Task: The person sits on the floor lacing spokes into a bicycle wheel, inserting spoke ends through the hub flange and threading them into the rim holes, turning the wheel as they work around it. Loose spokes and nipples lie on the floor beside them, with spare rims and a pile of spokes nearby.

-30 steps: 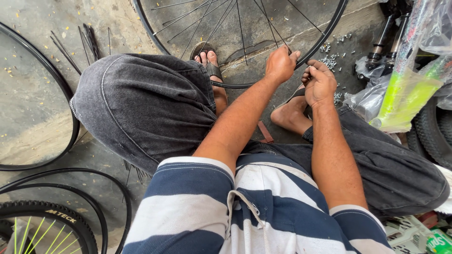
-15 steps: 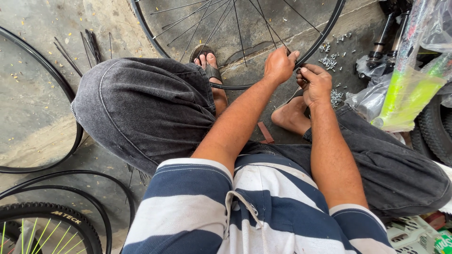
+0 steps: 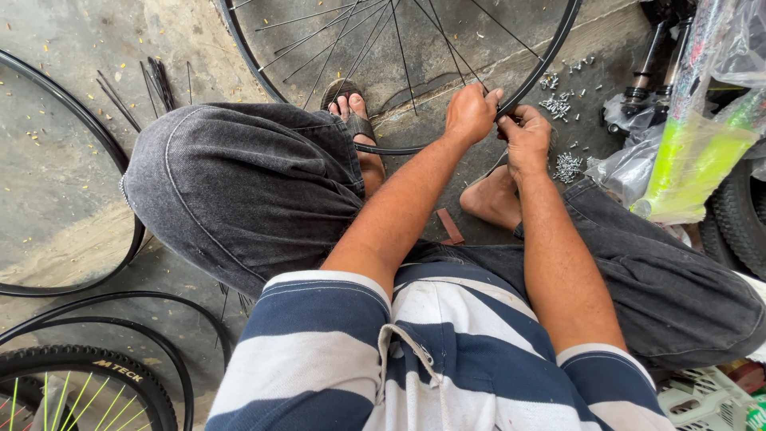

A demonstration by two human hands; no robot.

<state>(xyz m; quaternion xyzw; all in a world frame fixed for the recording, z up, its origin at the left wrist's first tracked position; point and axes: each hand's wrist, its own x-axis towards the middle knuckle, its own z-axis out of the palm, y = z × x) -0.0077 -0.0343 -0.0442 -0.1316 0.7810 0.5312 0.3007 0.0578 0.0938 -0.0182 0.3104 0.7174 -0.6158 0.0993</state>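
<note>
Both your left hand (image 3: 472, 112) and right hand (image 3: 527, 137) pinch the black wheel rim (image 3: 536, 73) (spoke lacing, seemingly); steady it.

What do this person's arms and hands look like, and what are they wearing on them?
Both arms are bare from above the elbow down. The left hand and right hand wear no gloves, and no rings or watch show. Short sleeves of a shirt with broad navy and white stripes end at the upper arms. No markings can be made out on the arms.
</note>
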